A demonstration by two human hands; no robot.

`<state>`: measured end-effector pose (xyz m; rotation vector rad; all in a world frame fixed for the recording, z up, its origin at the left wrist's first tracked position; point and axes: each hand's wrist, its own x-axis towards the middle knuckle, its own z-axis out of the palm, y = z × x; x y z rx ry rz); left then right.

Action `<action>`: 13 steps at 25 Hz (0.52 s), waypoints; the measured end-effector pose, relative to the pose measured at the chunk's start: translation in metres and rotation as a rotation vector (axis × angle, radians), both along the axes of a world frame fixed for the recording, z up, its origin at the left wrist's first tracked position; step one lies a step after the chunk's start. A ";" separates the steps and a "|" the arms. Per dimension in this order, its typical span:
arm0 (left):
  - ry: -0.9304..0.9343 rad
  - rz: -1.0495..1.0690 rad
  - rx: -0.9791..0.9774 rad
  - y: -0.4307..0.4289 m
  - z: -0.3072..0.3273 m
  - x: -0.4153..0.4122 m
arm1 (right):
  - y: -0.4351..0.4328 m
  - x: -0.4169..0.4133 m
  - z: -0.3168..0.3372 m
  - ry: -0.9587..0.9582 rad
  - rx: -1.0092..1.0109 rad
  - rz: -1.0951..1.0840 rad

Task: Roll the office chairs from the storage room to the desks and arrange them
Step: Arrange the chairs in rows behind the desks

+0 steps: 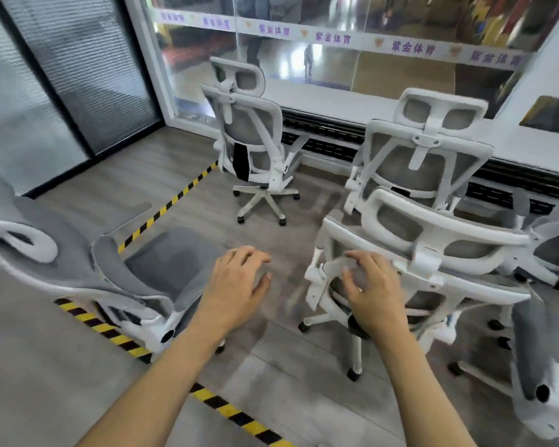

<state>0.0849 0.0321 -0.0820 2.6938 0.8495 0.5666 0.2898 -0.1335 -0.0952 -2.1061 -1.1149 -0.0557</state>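
Nearest the camera, at about six o'clock, two bare forearms reach forward over a grey wood-look floor (188, 175) crossed by strips of yellow-and-black hazard tape (229, 411). The left hand (236, 285) hangs palm down in open air, fingers spread and loosely curled, gripping nothing. The right hand (373, 291) hovers at the upper back frame of the nearest white-framed office chair with grey mesh back and headrest (439, 262), at about two o'clock; its fingers are apart and bent, and whether they touch the frame cannot be told through the blur.

At nine o'clock a second white-and-grey mesh office chair (117, 279) faces right, its seat toward the left hand and its base on the tape. At the four o'clock edge, part of another grey-padded chair (536, 366) shows.

Farther off at one o'clock, a fourth white mesh chair with a headrest (433, 156) stands just behind the nearest one, back to the camera. At twelve o'clock a fifth such chair (255, 137) stands alone on its five-castor base.

Beyond them runs a glass wall with a white band of purple lettering (336, 38), and at ten o'clock a dark-framed frosted partition (88, 75).
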 end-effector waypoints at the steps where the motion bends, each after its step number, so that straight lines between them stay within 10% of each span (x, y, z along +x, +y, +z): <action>1: -0.011 0.020 0.017 0.008 0.002 -0.033 | 0.016 -0.030 0.000 0.009 0.013 0.032; 13: -0.059 0.338 -0.008 0.097 0.004 -0.356 | 0.184 -0.350 -0.007 0.066 -0.016 0.437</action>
